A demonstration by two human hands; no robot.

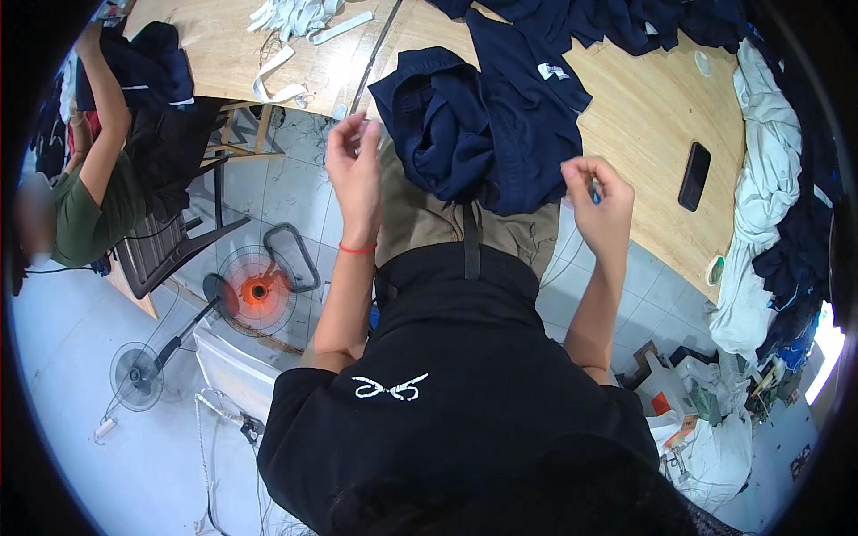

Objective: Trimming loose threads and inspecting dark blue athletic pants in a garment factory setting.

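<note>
A dark navy garment lies bunched over the table's near edge and my lap. Part of it, with a white label, spreads onto the tabletop. Just left of the cloth, my left hand is raised, fingers loosely bent and thumb apart, with nothing visible in it. On the other side, my right hand curls its fingers around a small blue thing, mostly hidden by the fingers. Neither hand appears to grip the garment; the right fingertips are close to its edge.
The wooden table carries a black phone, white strips and more navy cloth. Pale fabric hangs at its right. A co-worker handles dark cloth at left. Fans stand on the floor.
</note>
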